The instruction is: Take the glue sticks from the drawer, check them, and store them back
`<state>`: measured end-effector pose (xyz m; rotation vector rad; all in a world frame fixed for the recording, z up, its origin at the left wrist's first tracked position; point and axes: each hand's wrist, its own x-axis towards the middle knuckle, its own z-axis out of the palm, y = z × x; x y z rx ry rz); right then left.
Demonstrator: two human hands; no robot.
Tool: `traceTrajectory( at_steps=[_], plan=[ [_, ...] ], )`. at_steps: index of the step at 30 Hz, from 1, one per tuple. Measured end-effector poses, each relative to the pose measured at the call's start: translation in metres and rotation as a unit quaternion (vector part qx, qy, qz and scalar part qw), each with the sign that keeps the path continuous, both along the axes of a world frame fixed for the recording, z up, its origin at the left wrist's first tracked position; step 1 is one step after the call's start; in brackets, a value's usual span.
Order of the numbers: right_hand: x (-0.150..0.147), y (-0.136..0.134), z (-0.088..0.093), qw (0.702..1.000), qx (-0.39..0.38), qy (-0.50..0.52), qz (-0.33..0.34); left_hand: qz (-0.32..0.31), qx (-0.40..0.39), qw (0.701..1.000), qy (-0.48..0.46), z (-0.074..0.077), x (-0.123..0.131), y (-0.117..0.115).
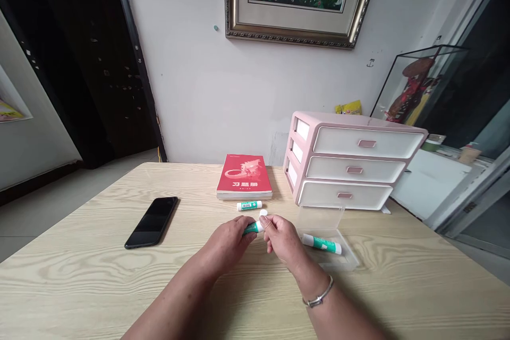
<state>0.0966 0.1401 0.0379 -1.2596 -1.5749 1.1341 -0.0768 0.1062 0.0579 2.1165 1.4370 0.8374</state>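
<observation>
My left hand is closed round a green-and-white glue stick, whose white end points right. At that end my right hand pinches with thumb and fingers. A white round cap shows at its fingertips, partly covered by the thumb. Just beyond the hands a second glue stick lies on the table, in front of a red book. To the right of my right hand a third glue stick rests in a clear plastic box with its lid raised at the back.
A black phone lies on the left of the wooden table. The red book is near the back edge. A pink-and-white drawer unit stands at the back right, behind the clear box.
</observation>
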Motion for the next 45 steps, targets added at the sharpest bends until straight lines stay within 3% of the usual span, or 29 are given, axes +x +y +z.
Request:
traceTrajectory(
  at_steps=[5, 8, 15, 19, 22, 26, 30, 35, 41, 45],
  plan=[
    [0.009, -0.005, 0.007, 0.991, 0.1, 0.021, 0.09, -0.074, -0.086, 0.99, -0.089, 0.007, -0.015, 0.001],
    [0.013, -0.007, 0.011, 0.983, 0.125, 0.024, 0.133, -0.087, -0.103, 0.984, -0.117, 0.009, -0.019, 0.0],
    [0.006, -0.004, 0.006, 0.998, 0.029, 0.024, 0.056, -0.023, 0.015, 0.999, -0.04, -0.004, -0.008, 0.002],
    [0.003, -0.004, 0.005, 0.999, 0.038, -0.019, 0.016, -0.002, 0.039, 0.999, 0.009, -0.009, -0.003, 0.001],
    [0.003, -0.005, 0.006, 0.999, 0.042, -0.03, -0.004, 0.001, 0.035, 0.999, -0.004, -0.007, -0.001, -0.001],
    [0.004, -0.009, 0.008, 0.998, 0.064, 0.008, 0.026, -0.011, -0.029, 0.995, -0.095, -0.001, 0.0, -0.003],
    [0.006, -0.009, 0.007, 0.994, 0.072, 0.078, 0.016, 0.059, -0.101, 0.957, -0.265, 0.006, -0.003, -0.001],
    [0.004, -0.009, 0.006, 0.997, 0.056, 0.046, 0.012, 0.126, -0.097, 0.902, -0.401, 0.002, -0.01, 0.005],
    [0.002, -0.013, 0.006, 0.997, 0.076, 0.012, 0.022, 0.106, -0.13, 0.813, -0.557, 0.002, -0.014, 0.01],
    [0.004, -0.012, 0.004, 0.996, 0.086, 0.022, 0.019, 0.104, -0.111, 0.797, -0.585, 0.008, -0.009, 0.006]
  ],
)
